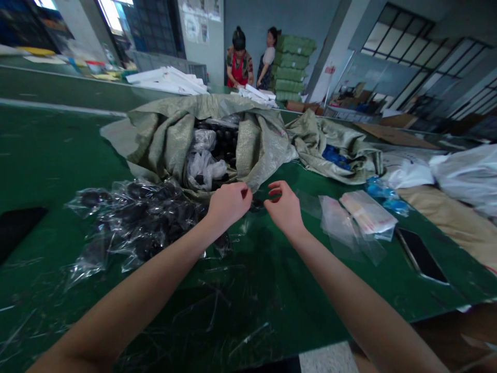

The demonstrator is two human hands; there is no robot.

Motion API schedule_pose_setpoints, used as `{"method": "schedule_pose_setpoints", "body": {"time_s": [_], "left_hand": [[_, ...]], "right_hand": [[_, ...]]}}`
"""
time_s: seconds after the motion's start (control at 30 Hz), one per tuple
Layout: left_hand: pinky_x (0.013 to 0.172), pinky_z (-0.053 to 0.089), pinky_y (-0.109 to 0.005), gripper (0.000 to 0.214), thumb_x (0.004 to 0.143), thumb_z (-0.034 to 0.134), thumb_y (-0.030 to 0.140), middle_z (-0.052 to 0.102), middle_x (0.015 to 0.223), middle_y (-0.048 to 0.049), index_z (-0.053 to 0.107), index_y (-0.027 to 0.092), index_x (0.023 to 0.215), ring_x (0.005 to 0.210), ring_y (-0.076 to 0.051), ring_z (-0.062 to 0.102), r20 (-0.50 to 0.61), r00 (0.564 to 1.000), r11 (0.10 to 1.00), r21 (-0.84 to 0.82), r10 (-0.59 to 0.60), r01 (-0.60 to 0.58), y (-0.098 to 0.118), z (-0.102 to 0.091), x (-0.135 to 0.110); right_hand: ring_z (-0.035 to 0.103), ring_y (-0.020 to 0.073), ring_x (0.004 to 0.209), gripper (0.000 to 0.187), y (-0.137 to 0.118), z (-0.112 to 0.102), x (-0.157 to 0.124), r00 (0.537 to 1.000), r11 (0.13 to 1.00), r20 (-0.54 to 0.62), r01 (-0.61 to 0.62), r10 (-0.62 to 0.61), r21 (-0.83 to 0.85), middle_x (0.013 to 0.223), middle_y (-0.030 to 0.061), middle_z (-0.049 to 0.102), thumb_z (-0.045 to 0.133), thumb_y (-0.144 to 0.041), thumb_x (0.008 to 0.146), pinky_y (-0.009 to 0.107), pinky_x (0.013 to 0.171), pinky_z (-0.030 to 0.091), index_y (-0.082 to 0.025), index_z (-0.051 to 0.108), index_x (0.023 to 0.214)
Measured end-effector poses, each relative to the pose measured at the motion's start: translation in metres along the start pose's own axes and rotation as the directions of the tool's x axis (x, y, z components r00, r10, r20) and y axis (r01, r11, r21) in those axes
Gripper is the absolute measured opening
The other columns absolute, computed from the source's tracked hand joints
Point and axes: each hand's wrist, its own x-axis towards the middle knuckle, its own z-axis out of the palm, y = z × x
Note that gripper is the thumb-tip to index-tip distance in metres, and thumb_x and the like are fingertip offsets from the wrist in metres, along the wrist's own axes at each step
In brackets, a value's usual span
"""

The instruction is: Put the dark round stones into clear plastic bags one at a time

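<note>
Left hand [229, 204] and right hand [285, 210] apart, close together above green worktable [50, 145]. Left fingertips [245, 192] at clear plastic bags of dark items [135, 223], grip unclear; right shows nothing held. Woven sack [248, 150] gaping behind; flat film packs [359, 217] on right.

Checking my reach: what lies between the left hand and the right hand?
The head view shows a small dark plastic-wrapped item between the left hand and the right hand, above the green table; it is too small to identify.
</note>
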Motion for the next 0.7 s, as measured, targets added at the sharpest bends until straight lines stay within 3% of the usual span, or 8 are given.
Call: {"method": "schedule_pose_setpoints", "body": {"time_s": [0.17,0.37,0.6,0.7], "left_hand": [[0.072,0.048,-0.034,0.032,0.089,0.043,0.035,0.072,0.085,-0.0111,0.071,0.019,0.085,0.079,-0.024,0.067,-0.036,0.998,0.997,0.059,0.044,-0.042,0.011,-0.015,0.006],[0.070,0.048,-0.036,0.030,0.088,0.044,0.031,0.072,0.087,-0.0119,0.071,0.019,0.086,0.081,-0.026,0.067,-0.028,0.994,0.992,0.079,0.103,-0.100,0.024,-0.019,0.016],[0.066,0.044,-0.030,0.030,0.083,0.048,0.033,0.071,0.079,-0.0082,0.074,0.017,0.082,0.070,-0.019,0.062,0.056,0.997,0.995,-0.092,0.051,-0.045,0.007,-0.009,0.027],[0.060,0.040,-0.026,0.031,0.082,0.049,0.033,0.067,0.069,-0.0044,0.074,0.015,0.077,0.062,-0.015,0.056,0.117,0.990,0.978,-0.200,0.076,-0.051,-0.006,-0.003,0.032]], "right_hand": [[0.055,0.0127,0.062,0.041,-0.012,-0.004,0.009,0.995,0.998,-0.080,0.061,-0.062,-0.004,0.088,0.0017,0.060,0.056,-0.013,0.062,0.033,0.071,0.049,-0.018,0.053,0.102],[0.057,0.0189,0.078,0.041,-0.013,-0.006,0.023,0.997,0.999,-0.071,0.010,-0.012,-0.031,0.082,0.0012,0.058,0.059,-0.013,0.060,0.036,0.078,0.047,-0.019,0.051,0.100],[0.058,0.0168,0.075,0.044,-0.014,-0.015,0.023,0.998,0.999,-0.055,0.013,-0.011,0.040,0.085,0.0003,0.059,0.061,-0.012,0.060,0.035,0.075,0.048,-0.020,0.050,0.102],[0.059,0.0129,0.064,0.045,-0.012,-0.016,0.016,1.000,0.991,0.026,-0.020,0.017,0.132,0.088,-0.0007,0.061,0.063,-0.012,0.061,0.032,0.067,0.049,-0.021,0.051,0.104]]}}
